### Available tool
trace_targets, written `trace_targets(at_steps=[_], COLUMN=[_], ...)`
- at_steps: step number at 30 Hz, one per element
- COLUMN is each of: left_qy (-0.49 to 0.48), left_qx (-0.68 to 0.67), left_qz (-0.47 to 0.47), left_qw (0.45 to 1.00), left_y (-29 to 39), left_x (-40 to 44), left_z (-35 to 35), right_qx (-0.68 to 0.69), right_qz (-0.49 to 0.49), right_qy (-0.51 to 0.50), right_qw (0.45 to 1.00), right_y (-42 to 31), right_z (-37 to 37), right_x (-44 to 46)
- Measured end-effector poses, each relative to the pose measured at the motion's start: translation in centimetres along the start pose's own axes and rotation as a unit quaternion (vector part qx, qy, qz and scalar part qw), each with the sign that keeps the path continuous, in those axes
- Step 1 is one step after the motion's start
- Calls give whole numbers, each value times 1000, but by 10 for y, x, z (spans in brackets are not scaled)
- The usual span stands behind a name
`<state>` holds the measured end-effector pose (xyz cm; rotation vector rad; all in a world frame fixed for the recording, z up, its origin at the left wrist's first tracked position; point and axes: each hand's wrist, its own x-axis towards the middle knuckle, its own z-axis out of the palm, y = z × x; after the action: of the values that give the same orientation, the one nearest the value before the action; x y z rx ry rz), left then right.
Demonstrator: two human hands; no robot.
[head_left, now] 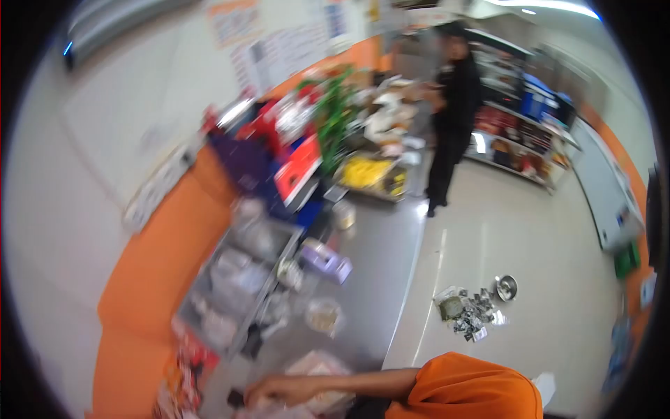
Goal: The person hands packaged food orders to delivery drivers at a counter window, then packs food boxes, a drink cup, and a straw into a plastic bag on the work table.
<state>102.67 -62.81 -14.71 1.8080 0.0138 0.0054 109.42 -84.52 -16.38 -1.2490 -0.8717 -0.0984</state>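
Bottom centre: right hand [279, 391] at a pale plastic bag [317, 364] on the metal counter [370, 279]; blur hides whether the fingers grip. Left hand out of view. Handling appears underway; done and left cannot be told. Just above: round container [324, 316], purple box [326, 260], partly crowding the space. Upper right: standing person [457, 105].

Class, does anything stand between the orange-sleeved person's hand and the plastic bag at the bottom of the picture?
Nothing visible does: the hand is right at the plastic bag, with the forearm crossing in front of it. Blur hides exactly where the fingertips end.
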Motion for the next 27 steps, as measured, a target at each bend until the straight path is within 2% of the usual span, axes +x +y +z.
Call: trace_targets(at_steps=[1, 2, 3, 4, 5, 6, 9, 10, 12, 13, 15, 17, 18, 20, 21, 22, 23, 24, 25, 26, 27], left_qy=[62, 53, 45, 108, 99, 129, 168, 153, 125, 93, 31, -59, -99, -101, -98, -110, -107, -105, -102, -115, -115], left_qx=[-51, -127, -202, -193, -188, -143, -156, -141, -74, -99, -149, -103, -76, -169, -213, -233, -201, -168, -134, 51, -5], left_qz=[28, 26, 24, -18, -52, 39, 44, 43, 38, 27, -2, -57, -83, -107, -120, -78, -57, -36, -13, 1, -36], left_qw=[996, 990, 978, 975, 976, 981, 972, 977, 989, 990, 988, 991, 989, 975, 965, 963, 972, 980, 986, 992, 993], left_y=[-6, -1, 5, 15, 31, 28, 42, 40, 41, 47, 55, 41, 36, 42, 43, 39, 40, 46, 51, 54, 49], left_x=[3, 5, 6, 2, 8, 13, 19, 18, 20, 19, 19, 20, 22, 23, 21, 21, 17, 12, 11, 15, 15], left_z=[13, 16, 20, 29, 33, 39, 44, 41, 39, 36, 29, 10, 5, 2, 3, 7, 16, 32, 39, 37, 35], right_qx=[25, 22, 50, 40, -26, -37, -105, -133, -99, -89, -6, 115, 55, -58, -84, -105, -127, -131, -160, -190, -220], right_qz=[-37, -23, 32, 29, 136, 167, 228, 243, 160, 122, 155, 194, 228, 291, 294, 298, 299, 251, 256, 258, 261], right_qy=[38, 0, -22, -16, -37, -36, -21, -6, 4, 16, 29, 58, 21, -64, -29, 6, 40, 86, 61, 36, 12], right_qw=[998, 999, 998, 999, 990, 985, 968, 961, 982, 988, 987, 972, 972, 953, 952, 949, 945, 955, 951, 946, 940], right_y=[4, 24, -10, -8, -22, -36, -37, -37, -29, -24, -19, -16, -21, -36, -42, -46, -47, -38, -31, -24, -21], right_z=[-3, -10, -20, -20, -21, -14, 1, 3, 2, 1, -2, -1, -5, -9, -7, 0, 7, 11, 12, 12, 11], right_x=[-5, -9, 1, 6, 13, 20, 25, 24, 25, 23, 14, 9, 7, 11, 13, 16, 18, 15, 9, 5, 3])
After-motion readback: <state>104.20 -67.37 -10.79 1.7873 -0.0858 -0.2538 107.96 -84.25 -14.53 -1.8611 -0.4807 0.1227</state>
